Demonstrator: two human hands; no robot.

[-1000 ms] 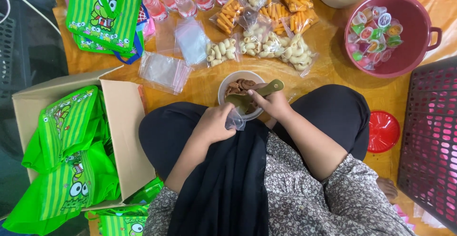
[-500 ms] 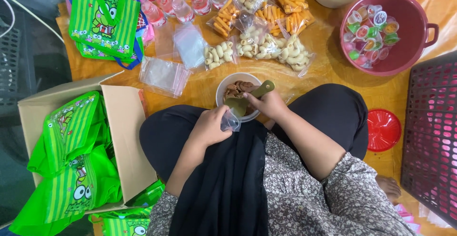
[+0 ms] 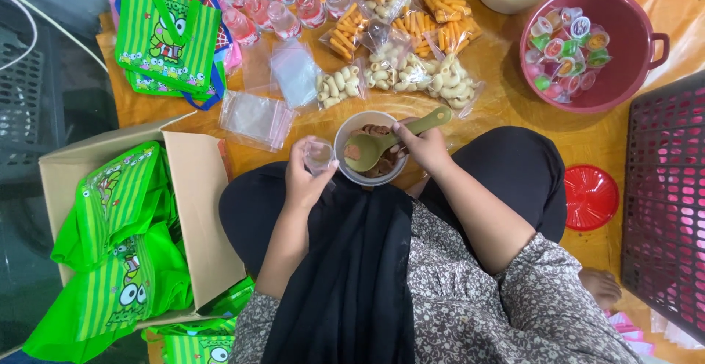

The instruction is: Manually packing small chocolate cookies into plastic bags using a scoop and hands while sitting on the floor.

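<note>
We are down on an orange floor mat (image 3: 514, 107) strewn with snack packets. Our right hand (image 3: 422, 146) has its fingers wrapped round a green scoop (image 3: 385, 144) over the white bowl (image 3: 352, 125) in our lap; left hand (image 3: 305, 180) pinches a small clear bag (image 3: 320, 155) just left of it. We'd keep that bag's mouth wide and close to the rim, and tip slowly.

A home floor: orange mat (image 3: 529, 125), snack packets (image 3: 411, 56) and green party bags (image 3: 165, 37).
</note>
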